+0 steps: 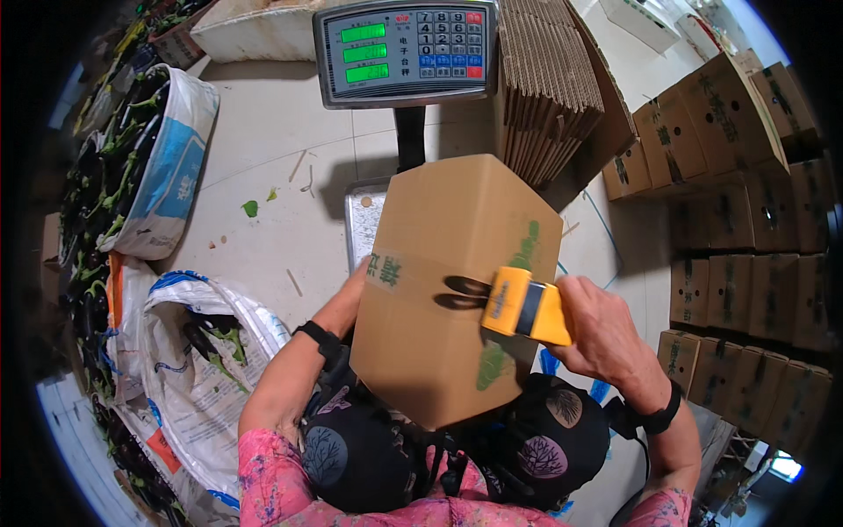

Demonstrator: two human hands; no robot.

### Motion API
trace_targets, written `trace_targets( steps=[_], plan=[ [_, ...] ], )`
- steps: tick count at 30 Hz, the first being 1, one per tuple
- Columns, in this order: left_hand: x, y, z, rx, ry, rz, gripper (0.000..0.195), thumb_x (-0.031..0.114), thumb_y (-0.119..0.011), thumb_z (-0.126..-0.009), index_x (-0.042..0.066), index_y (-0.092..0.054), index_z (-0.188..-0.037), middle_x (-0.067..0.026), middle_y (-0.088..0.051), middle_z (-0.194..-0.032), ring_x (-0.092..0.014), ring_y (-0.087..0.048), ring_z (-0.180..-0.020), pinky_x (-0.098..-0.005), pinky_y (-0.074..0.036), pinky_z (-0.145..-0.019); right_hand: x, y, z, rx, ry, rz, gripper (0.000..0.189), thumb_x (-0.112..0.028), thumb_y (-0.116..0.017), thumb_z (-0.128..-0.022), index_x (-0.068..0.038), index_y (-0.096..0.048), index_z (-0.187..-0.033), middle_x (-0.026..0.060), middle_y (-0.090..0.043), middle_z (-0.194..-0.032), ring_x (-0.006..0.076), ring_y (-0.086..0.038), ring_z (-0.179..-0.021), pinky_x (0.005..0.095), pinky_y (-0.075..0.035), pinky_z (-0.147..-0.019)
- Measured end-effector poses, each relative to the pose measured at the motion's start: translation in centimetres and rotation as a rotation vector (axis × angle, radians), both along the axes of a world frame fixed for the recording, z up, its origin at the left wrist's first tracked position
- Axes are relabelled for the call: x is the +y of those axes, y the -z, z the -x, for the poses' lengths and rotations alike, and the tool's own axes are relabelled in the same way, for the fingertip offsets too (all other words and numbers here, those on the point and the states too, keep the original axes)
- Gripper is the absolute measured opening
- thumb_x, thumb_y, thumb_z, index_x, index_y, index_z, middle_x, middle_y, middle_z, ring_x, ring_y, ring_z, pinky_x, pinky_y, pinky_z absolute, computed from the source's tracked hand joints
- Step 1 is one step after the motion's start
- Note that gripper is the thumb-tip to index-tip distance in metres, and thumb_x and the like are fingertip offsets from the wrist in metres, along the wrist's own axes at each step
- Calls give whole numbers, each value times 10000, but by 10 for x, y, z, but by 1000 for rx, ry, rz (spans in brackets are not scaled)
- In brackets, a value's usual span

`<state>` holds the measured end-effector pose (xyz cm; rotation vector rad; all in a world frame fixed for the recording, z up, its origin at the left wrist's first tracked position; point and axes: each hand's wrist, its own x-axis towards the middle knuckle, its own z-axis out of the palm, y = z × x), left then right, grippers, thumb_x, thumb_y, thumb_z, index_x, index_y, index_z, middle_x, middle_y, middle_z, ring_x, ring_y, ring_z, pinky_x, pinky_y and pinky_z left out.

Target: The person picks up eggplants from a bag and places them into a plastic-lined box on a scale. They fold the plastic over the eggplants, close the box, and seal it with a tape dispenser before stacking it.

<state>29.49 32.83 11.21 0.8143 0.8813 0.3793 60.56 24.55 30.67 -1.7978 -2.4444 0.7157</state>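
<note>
A closed cardboard box [428,250] stands tilted in front of my knees, one edge facing up. A strip of clear tape [388,271] with green print crosses its left part, and green prints mark its right face. My right hand [593,326] grips a yellow tool [523,306] with a dark band, apparently a tape dispenser, against the box. Two dark ovals lie beside the tool's left end; what they are I cannot tell. My left hand [361,271] reaches behind the box's left side, its fingers hidden. Behind the box, a platform scale's metal plate [364,227] shows partly.
The scale's lit display [405,56] stands ahead, beside a stack of flattened cartons [546,85]. Packed boxes [731,290] are piled at right. At left are a sack of eggplants [158,171] and an open white sack [197,388] holding a few. Leaf scraps [250,209] litter the tiled floor.
</note>
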Motion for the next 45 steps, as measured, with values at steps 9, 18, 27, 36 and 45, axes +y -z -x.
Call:
trace_targets(
  steps=[9, 18, 27, 36, 45],
  plan=[
    [5, -93, 8, 511, -101, -646, 604, 497, -331, -981, 37, -412, -1364, -172, -527, -1309, -298, -512, -1194, -330, -370, -1010, 57, -8, 110, -133, -111, 37, 429, -206, -731, -669, 3, -471, -940, 226, -610, -790, 372, -638, -689, 435, -509, -586],
    [30, -51, 40, 874, -113, -957, 467, 485, -340, -972, 100, -516, -1168, -248, -633, -993, -477, -576, -940, -507, -448, -818, 70, -6, 137, -35, -182, -25, 429, -217, -727, -681, 16, -491, -953, 230, -617, -780, 392, -645, -724, 445, -511, -609],
    [22, -73, 24, 1177, -113, -941, 348, 424, -393, -977, 145, -567, -1092, -266, -637, -779, -493, -603, -779, -573, -467, -703, 46, -10, 87, -50, -186, -5, 410, -173, -715, -673, -11, -463, -953, 200, -612, -772, 376, -635, -714, 439, -511, -611],
    [24, -76, 24, 1203, -104, -899, 395, 455, -378, -982, 156, -605, -1107, -257, -643, -772, -478, -612, -791, -553, -474, -719, -21, 54, -31, -2, -25, -59, 442, -277, -713, -707, -38, -448, -968, 179, -582, -824, 375, -598, -758, 443, -493, -660],
    [29, -56, 39, 896, -175, -808, 544, 515, -336, -981, 90, -594, -1202, -251, -662, -967, -401, -629, -926, -444, -483, -822, -14, 151, -32, 323, -8, -73, 515, -225, -725, -671, -47, -452, -1069, 192, -565, -923, 393, -579, -873, 428, -481, -742]
  ],
)
